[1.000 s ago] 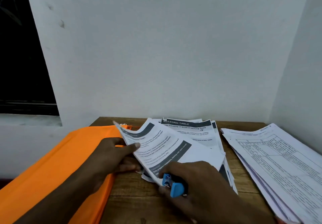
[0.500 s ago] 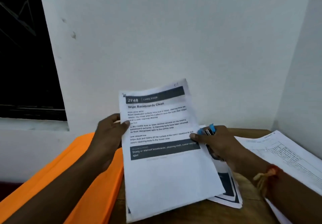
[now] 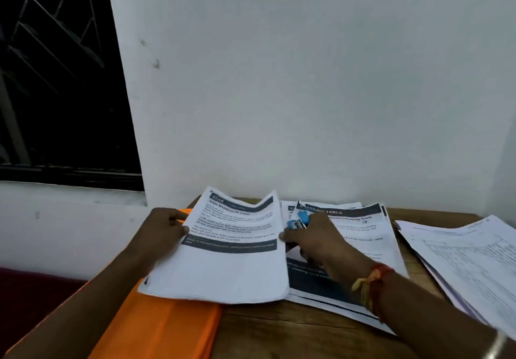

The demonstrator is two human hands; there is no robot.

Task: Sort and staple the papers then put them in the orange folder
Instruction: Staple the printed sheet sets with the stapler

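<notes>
While the left hand (image 3: 167,230) pinches the left edge of a sheaf (image 3: 231,261), thumb on top and fingers underneath, the right hand (image 3: 312,242) has its grip curled round a blue stapler (image 3: 298,220), with the thumb tip just touching the sheaf's right edge. So both grips are full, folks!

The sheaf sits low at the bench's (image 3: 279,328) left edge, bowed a little at the top. Its near edge seems to rest on the orange folder (image 3: 156,330). The folder lies closed along that left edge and hangs out past it toward the person. There's a small mark at the sheaf's top left corner, possibly a staple, but it's too small to call.

Under the right hand lies a loose spread of printed pages (image 3: 365,235) toward the bench's back edge, and a second pile (image 3: 460,258) of table-lined sheets runs along the right edge.

By the look of it, this is the filing step for one set. If it is stapled, the next move calls for a free hand: set the stapler down on the bench, lift the folder's cover, then slide the sheaf in flat. If it isn't, the top left corner has to go into the stapler first. Plenty of pages are left to sort either way.
</notes>
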